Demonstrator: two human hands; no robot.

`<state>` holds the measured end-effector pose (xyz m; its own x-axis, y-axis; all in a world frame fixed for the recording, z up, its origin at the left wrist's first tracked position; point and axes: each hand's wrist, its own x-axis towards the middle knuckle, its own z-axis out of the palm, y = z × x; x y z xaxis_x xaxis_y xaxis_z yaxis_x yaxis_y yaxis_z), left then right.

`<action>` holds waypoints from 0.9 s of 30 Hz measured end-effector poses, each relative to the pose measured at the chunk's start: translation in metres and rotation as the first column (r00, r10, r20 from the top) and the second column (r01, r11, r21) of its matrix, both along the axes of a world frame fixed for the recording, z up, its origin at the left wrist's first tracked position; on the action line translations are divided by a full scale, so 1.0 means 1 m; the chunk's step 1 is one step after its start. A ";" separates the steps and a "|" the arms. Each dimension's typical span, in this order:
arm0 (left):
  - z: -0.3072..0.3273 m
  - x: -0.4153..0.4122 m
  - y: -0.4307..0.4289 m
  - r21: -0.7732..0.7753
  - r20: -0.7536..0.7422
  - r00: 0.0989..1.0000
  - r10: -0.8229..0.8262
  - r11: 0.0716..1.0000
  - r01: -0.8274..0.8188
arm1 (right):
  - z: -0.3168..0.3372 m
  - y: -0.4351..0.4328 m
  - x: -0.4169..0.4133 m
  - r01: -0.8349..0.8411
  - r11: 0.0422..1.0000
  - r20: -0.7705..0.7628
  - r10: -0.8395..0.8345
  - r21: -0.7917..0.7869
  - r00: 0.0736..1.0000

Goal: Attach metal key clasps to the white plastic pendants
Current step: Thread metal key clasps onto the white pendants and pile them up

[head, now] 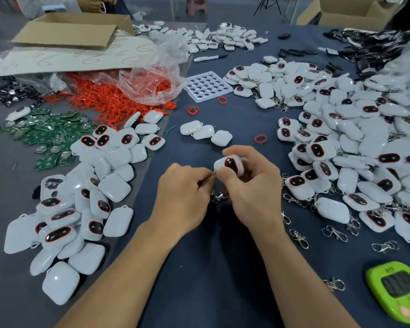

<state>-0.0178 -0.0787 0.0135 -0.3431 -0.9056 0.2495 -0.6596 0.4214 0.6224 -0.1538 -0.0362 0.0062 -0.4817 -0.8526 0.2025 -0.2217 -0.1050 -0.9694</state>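
Just above centre, the right hand point(253, 188) curls round a pendant point(230, 165), thumb on its lower edge. The pendant is white and rounded, with its red-rimmed dark oval window facing up. Its long axis runs from 2 to 8 o'clock, loop corner at 8. There the left hand point(182, 195) pinches the clasp point(219, 197), which dangles at 6 o'clock.

Where your left hand point(187, 188) and right hand point(253, 185) meet, fingers hide the pendant point(230, 165) loop, so whether the clasp point(219, 197) is threaded cannot be told. Right of the pendant and nearer you, the green timer point(397, 290) is cut by the frame edge, display unreadable. Far left beyond the pendant, another person's hand point(95, 3) is cropped.
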 end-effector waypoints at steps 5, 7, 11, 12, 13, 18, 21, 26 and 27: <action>0.000 -0.001 0.003 -0.079 0.129 0.991 0.043 0.996 -0.033 | 0.000 0.003 0.005 -0.023 0.998 -0.081 0.018 -0.054 0.997; 0.000 -0.001 0.004 -0.080 0.103 0.994 0.040 0.996 -0.032 | 0.004 0.002 0.005 -0.033 0.999 0.115 0.037 -0.033 0.993; 0.001 -0.005 0.003 0.086 -0.155 0.988 0.016 0.996 -0.003 | 0.009 0.000 0.000 -0.066 0.997 0.501 0.070 -0.026 0.863; 0.002 -0.006 0.002 0.142 -0.246 0.969 0.020 0.990 0.015 | 0.009 -0.001 -0.002 -0.076 0.997 0.537 0.078 -0.027 0.840; 0.002 -0.006 0.001 0.176 -0.302 0.953 0.021 0.984 0.034 | 0.009 -0.001 -0.003 -0.085 0.996 0.558 0.086 -0.027 0.825; -0.001 -0.008 0.000 0.177 -0.341 0.940 0.026 0.984 0.037 | 0.011 -0.002 -0.006 -0.114 0.992 0.645 0.118 -0.048 0.755; -0.002 -0.008 0.000 0.189 -0.354 0.934 0.056 0.982 0.013 | 0.011 -0.003 -0.009 -0.123 0.991 0.690 0.124 -0.050 0.713; -0.001 -0.010 0.000 0.212 -0.384 0.923 0.028 0.975 0.059 | 0.010 -0.002 -0.009 -0.153 0.987 0.671 0.142 -0.042 0.728; -0.001 -0.011 -0.001 0.216 -0.378 0.926 0.012 0.974 0.075 | 0.010 -0.001 -0.009 -0.157 0.987 0.659 0.145 -0.041 0.738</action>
<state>-0.0285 -0.0797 0.0124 -0.2933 -0.9427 0.1592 -0.3478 0.2604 0.9007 -0.1626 -0.0377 0.0160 -0.3543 -0.9260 -0.1302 0.4889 -0.0647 -0.8699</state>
